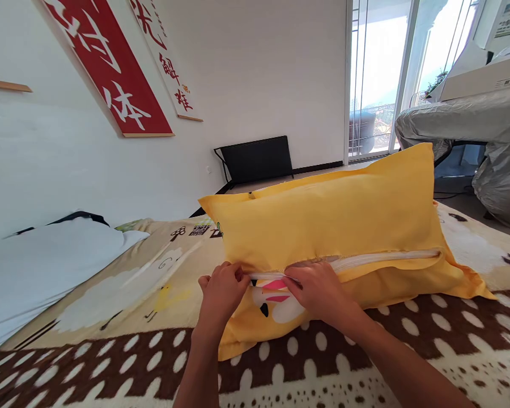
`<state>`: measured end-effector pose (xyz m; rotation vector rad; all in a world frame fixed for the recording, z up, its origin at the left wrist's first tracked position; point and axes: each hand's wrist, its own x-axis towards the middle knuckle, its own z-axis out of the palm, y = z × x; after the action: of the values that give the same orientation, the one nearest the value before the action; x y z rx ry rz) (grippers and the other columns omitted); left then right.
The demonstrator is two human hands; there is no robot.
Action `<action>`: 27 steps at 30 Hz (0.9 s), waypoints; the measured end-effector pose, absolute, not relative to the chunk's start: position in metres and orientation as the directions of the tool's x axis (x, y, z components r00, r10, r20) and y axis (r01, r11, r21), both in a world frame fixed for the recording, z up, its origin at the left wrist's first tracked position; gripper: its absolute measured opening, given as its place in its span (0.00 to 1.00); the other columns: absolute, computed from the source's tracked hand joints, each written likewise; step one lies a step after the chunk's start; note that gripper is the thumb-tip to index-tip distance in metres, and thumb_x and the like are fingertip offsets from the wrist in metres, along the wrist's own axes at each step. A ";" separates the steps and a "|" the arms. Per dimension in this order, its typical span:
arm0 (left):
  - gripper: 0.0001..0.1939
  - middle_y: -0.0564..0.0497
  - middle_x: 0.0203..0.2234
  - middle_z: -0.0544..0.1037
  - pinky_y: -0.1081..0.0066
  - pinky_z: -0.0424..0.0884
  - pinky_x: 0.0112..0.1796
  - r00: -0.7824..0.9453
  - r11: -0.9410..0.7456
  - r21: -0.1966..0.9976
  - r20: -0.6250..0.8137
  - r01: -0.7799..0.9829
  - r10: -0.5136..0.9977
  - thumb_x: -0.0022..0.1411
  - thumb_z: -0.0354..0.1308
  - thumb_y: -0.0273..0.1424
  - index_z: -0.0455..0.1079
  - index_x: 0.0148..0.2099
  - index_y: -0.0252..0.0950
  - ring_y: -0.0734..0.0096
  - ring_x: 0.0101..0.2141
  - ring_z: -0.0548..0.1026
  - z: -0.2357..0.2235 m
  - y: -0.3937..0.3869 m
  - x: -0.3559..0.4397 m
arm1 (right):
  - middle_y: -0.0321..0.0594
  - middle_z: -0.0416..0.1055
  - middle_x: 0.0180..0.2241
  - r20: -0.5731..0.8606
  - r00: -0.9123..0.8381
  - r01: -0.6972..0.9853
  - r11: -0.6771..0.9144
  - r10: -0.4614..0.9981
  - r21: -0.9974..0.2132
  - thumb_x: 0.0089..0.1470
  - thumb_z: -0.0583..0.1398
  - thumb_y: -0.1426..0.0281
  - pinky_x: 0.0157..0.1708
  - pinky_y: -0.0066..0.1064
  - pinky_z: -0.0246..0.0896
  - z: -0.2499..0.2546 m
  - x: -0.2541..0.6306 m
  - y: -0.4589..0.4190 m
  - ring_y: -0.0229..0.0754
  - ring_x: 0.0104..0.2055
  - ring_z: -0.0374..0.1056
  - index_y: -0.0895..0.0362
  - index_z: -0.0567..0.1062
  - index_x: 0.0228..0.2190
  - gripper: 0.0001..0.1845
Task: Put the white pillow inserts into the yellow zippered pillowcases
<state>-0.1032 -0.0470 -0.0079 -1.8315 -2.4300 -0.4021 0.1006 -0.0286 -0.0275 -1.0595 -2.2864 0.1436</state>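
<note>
On the pillow (323,215) lying on the blanket (123,340), hold the zip (374,260) straight and level between your left grip (223,294) and right grip (323,292), both apparently pinching it, with the frayed edge (312,259) clear of the teeth.

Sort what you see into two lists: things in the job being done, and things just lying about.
In the job:
left hand
right hand
yellow pillow cover
white zip

Lying about:
white bedding
black panel
pale box

Cushion (335,215) on the blanket (131,289), cloth (55,266) to its left; scrolls (121,73) on the wall (267,62) far left; window (380,62) far right.
</note>
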 end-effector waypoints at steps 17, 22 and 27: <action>0.11 0.51 0.24 0.75 0.64 0.53 0.35 -0.318 0.280 0.241 0.132 0.929 0.939 0.54 0.47 0.34 0.64 0.24 0.36 0.63 0.30 0.71 -0.008 -0.046 -0.129 | 0.33 0.71 0.22 0.467 -0.510 0.657 0.678 0.722 -0.330 0.58 0.54 0.69 0.25 0.30 0.35 -0.025 0.101 -0.031 0.32 0.23 0.58 0.57 0.69 0.21 0.14; 0.11 0.51 0.24 0.74 0.63 0.54 0.36 -0.338 0.312 0.214 0.100 0.926 0.936 0.55 0.46 0.34 0.61 0.23 0.36 0.63 0.30 0.71 -0.007 -0.046 -0.129 | 0.33 0.70 0.22 0.460 -0.508 0.661 0.671 0.729 -0.334 0.58 0.54 0.70 0.25 0.31 0.35 -0.024 0.101 -0.031 0.32 0.23 0.58 0.57 0.69 0.21 0.14; 0.07 0.48 0.34 0.73 0.59 0.55 0.41 -0.214 0.175 0.224 0.162 0.959 0.963 0.56 0.44 0.29 0.63 0.30 0.37 0.61 0.38 0.71 -0.009 -0.047 -0.131 | 0.33 0.69 0.21 0.482 -0.496 0.648 0.677 0.722 -0.348 0.57 0.54 0.70 0.25 0.30 0.35 -0.024 0.102 -0.029 0.32 0.23 0.56 0.57 0.68 0.20 0.14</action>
<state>-0.1305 -0.0472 -0.0093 -1.9800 -2.4215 -0.4403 0.1016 -0.0294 -0.0244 -1.0505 -2.2823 0.1601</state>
